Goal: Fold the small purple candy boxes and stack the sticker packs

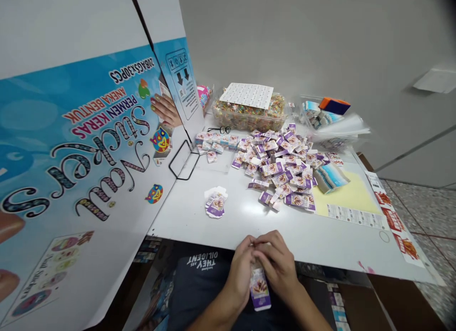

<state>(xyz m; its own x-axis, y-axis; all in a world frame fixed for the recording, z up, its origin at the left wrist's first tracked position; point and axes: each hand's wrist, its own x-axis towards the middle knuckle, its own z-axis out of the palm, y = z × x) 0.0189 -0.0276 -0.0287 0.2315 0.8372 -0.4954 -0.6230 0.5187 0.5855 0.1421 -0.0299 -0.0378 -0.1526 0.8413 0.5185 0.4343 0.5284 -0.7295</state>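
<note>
Close to my body, at the table's front edge, my left hand (243, 264) and my right hand (276, 260) are both closed around one small purple and white printed box (260, 289). Its purple end points down toward my lap, while my fingers cover the upper end. A short stack of flat, unfolded box blanks (215, 203) lies on the table ahead and to the left. Beyond my hands spreads a loose heap of similar small boxes (281, 167), most of them folded into shape.
A large printed carton (107, 146) walls off the left side. Behind the heap stands a clear tub (245, 115) of small wrapped pieces with a printed sheet (247, 95) on top. Black-framed glasses (223, 129), a black wire stand (184, 161) and a yellow sheet (356, 191) also lie there.
</note>
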